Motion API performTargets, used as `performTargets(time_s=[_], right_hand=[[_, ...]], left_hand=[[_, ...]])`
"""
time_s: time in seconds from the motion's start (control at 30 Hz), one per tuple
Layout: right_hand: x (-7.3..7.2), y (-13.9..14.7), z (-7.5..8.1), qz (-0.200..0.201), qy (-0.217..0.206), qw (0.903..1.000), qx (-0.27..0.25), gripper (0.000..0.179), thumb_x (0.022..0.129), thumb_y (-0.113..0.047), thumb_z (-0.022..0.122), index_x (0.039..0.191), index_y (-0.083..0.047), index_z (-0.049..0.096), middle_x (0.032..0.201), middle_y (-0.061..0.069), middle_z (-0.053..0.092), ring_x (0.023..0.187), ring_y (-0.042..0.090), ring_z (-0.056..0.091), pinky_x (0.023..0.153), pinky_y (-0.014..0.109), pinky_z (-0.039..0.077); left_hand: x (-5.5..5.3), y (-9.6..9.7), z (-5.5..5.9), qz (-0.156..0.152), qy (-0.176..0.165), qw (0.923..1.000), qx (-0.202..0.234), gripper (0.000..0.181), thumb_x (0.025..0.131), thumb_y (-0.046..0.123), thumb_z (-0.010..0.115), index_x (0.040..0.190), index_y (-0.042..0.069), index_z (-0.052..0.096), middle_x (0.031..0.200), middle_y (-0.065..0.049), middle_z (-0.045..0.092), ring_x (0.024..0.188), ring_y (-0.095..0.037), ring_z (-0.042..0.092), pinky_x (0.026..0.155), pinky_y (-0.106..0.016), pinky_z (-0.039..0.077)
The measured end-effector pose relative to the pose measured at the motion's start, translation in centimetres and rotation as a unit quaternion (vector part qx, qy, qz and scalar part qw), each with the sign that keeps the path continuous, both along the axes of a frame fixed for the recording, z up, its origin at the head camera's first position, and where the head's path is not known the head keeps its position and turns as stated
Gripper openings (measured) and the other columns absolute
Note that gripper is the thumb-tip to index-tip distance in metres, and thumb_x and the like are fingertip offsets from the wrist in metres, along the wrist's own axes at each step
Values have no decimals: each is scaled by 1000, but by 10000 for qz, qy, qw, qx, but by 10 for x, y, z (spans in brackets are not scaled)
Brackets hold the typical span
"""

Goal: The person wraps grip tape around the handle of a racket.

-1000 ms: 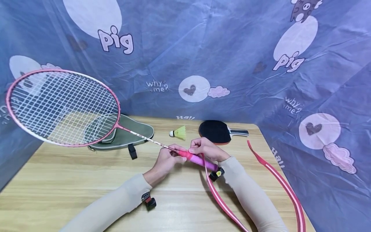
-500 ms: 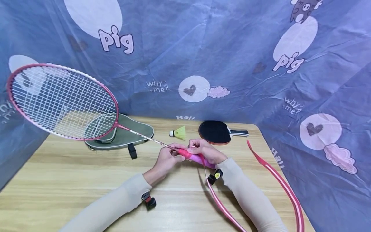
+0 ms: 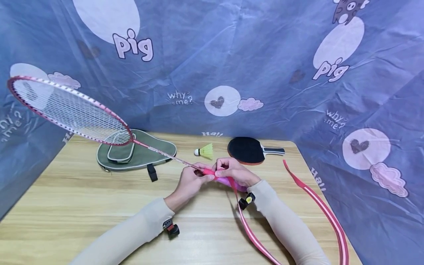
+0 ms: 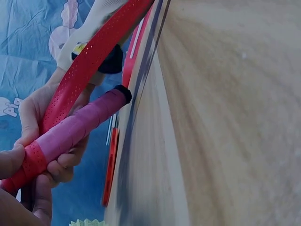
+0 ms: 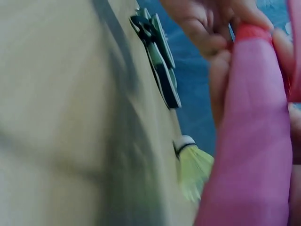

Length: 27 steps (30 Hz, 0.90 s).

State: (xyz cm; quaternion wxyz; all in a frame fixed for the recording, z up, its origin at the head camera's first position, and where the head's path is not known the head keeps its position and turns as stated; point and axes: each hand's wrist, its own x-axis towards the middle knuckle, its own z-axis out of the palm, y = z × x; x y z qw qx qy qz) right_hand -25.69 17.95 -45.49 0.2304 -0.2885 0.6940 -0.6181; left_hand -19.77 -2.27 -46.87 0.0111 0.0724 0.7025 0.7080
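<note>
A badminton racket [image 3: 155, 149] slants up to the left over the table, its strung head seen nearly edge-on. My left hand [image 3: 189, 184] grips it at the top of the handle. The handle [image 4: 77, 125] wears a pink-purple wrap, with red perforated grip tape [image 4: 89, 61] wound round its upper end. Thumb and fingers of my right hand [image 3: 236, 172] pinch that tape against the handle. From there the tape's free length, red with a white stripe, hangs down past the lower frame edge in the head view. In the right wrist view the wrapped handle [image 5: 254, 136] fills the foreground.
A green racket case [image 3: 155, 145] lies behind the left hand. Farther back are a yellow shuttlecock [image 3: 206, 151] and a black table tennis bat [image 3: 246, 150]. A red strip with a tapered end [image 3: 319, 202] curves along the table's right edge. Printed cloth encloses the table.
The racket has rolled about its shaft, so its head now looks much narrower and its lower rim sits higher. Both hands stay in nearly the same place.
</note>
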Motion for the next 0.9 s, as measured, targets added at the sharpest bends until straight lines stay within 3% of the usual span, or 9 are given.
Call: performTargets(time_s=[0.13,0.3,0.47,0.67,0.9], right_hand=[[-2,6,5,150,173,9993,287,13,87,0,70,82,-6,61,91,-3,67,95,11,61,84,18,50],[-3,10,9,220,54,9990,379,11,87,2,68,84,-8,67,86,-6,67,90,11,59,81,18,50],[-4,9,9,7,132,9981,601,9,87,0,68,81,-6,67,73,-8,65,73,5,55,67,16,45],[-5,10,10,-230,65,9958,888,14,88,-6,70,77,-2,63,60,-10,46,58,5,40,52,16,31],[-7,7,3,-208,-278,9977,578,20,90,-4,66,73,-9,56,62,-10,44,61,5,41,55,17,33]], left_hand=[[1,0,1,-162,-76,9997,153,27,80,-1,78,106,1,72,100,-15,75,70,-11,63,70,-29,58],[2,0,2,-283,-135,9993,200,28,80,-1,77,107,1,72,98,-13,75,70,-15,65,70,-31,57],[3,-1,2,-341,-177,9991,162,29,79,-1,78,107,2,72,96,-13,76,73,-27,69,73,-31,57],[2,-2,2,-414,-215,9989,94,31,76,-4,77,107,4,74,99,-11,77,82,-17,70,85,-28,53],[0,-4,2,-453,-357,9980,264,38,73,-10,73,110,1,74,105,-12,78,89,-17,70,89,-30,52]])
